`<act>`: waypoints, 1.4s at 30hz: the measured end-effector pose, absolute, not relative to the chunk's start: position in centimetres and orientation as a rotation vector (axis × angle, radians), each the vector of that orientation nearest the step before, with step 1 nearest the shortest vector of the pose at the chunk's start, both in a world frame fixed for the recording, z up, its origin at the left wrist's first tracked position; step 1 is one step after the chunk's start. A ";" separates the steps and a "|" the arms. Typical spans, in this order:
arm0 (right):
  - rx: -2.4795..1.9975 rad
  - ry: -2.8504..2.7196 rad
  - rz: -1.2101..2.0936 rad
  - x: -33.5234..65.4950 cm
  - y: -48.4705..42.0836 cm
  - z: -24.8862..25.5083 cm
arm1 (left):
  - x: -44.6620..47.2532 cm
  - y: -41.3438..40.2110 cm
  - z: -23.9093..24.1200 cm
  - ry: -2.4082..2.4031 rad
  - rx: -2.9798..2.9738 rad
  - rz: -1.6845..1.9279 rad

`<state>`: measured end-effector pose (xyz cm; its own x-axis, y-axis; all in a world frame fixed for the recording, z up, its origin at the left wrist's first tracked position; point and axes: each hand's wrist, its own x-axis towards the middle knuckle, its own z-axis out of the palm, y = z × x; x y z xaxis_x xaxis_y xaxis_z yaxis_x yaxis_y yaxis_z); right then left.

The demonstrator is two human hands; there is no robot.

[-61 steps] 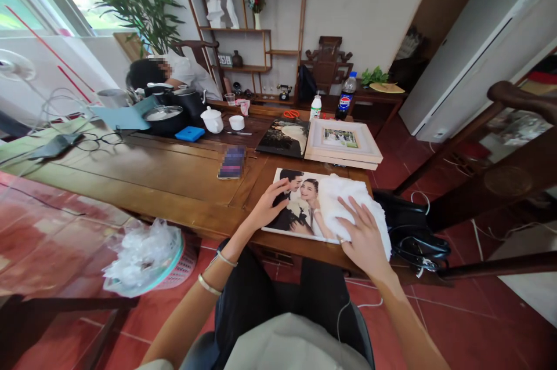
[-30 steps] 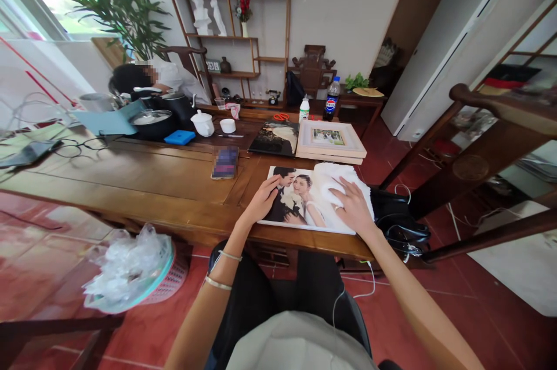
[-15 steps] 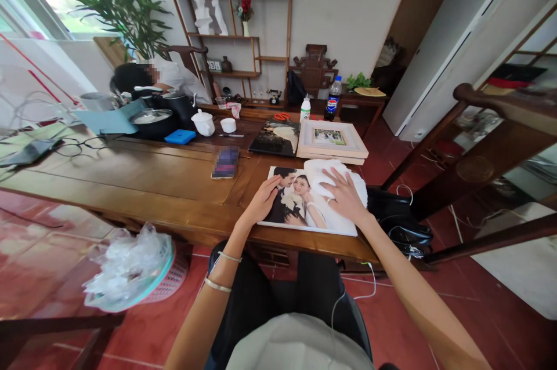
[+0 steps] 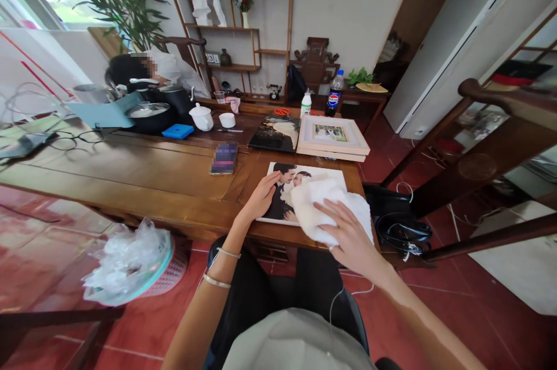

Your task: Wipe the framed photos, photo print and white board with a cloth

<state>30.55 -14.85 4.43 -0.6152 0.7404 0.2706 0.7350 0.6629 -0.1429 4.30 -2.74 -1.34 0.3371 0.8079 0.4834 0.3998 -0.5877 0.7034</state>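
Note:
A wedding photo panel [image 4: 281, 207] lies face up at the table's front edge, with two people pictured on it. My left hand [image 4: 260, 196] rests flat on the panel's left side, fingers stretched out. A white towel [image 4: 311, 205] covers much of the panel's right half and hides part of the picture. On top of the towel my right hand [image 4: 346, 234] presses down, its fingers extended rather than wrapped round it. The towel is bunched and reaches past the panel's lower edge.
Behind the panel lie a dark photo panel [image 4: 274, 133] and stacked picture frames [image 4: 333, 135]. A phone [image 4: 224, 158] is to the left. A cola bottle [image 4: 334, 93] and a white bottle [image 4: 306, 104] stand behind. Across the table [image 4: 174, 178] sits a person [image 4: 178, 71]. A bag-filled basket [image 4: 165, 265] is on the floor.
My right hand has drawn the towel down and left over the panel, baring its upper right corner and covering more of the lower part. My left hand stays in place.

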 end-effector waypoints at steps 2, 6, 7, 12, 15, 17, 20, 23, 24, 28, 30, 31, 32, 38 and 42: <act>-1.212 -2.541 -0.013 31.6 -13.0 4.1 | 4.3 -2.7 -1.4 1.052 2.146 1.167; -1.383 -2.412 -0.149 33.7 -7.5 3.4 | 4.3 -2.7 -1.4 1.083 2.153 1.149; -1.428 -2.376 -0.173 33.9 -6.2 3.2 | 4.3 -2.7 -1.5 1.088 2.156 1.144; -1.485 -2.373 -0.203 33.6 -4.1 3.1 | 4.4 -2.4 -1.6 1.112 2.156 1.120; -1.410 -2.453 -0.144 32.4 -6.7 3.5 | 4.5 -2.2 -1.8 1.110 2.146 1.146; -1.353 -2.506 -0.081 31.6 -9.6 3.9 | 4.5 -2.2 -1.9 1.096 2.144 1.169; -1.247 -2.595 0.034 30.8 -14.0 4.9 | 4.4 -2.2 -2.0 1.095 2.146 1.163; -1.136 -2.660 0.122 31.0 -16.2 5.6 | 4.3 -2.3 -1.8 1.105 2.152 1.132; -1.118 -2.663 0.130 31.4 -16.2 5.7 | 4.3 -2.3 -1.8 1.104 2.156 1.125; -1.210 -2.571 0.026 32.9 -12.3 5.0 | 4.2 -2.4 -1.6 1.092 2.159 1.120; -1.316 -2.499 -0.074 33.4 -9.2 4.5 | 4.2 -2.5 -1.5 1.090 2.159 1.120; -1.368 -2.465 -0.118 33.4 -7.7 4.2 | 4.2 -2.5 -1.5 1.088 2.158 1.121; -1.411 -2.438 -0.153 33.4 -6.4 4.1 | 4.2 -2.5 -1.5 1.087 2.156 1.124; -1.438 -2.427 -0.173 31.7 -5.4 4.1 | 4.3 -2.7 -1.3 1.099 2.138 1.134; -1.241 -2.583 -0.044 30.1 -11.5 4.5 | 4.3 -2.5 -1.5 1.076 2.140 1.152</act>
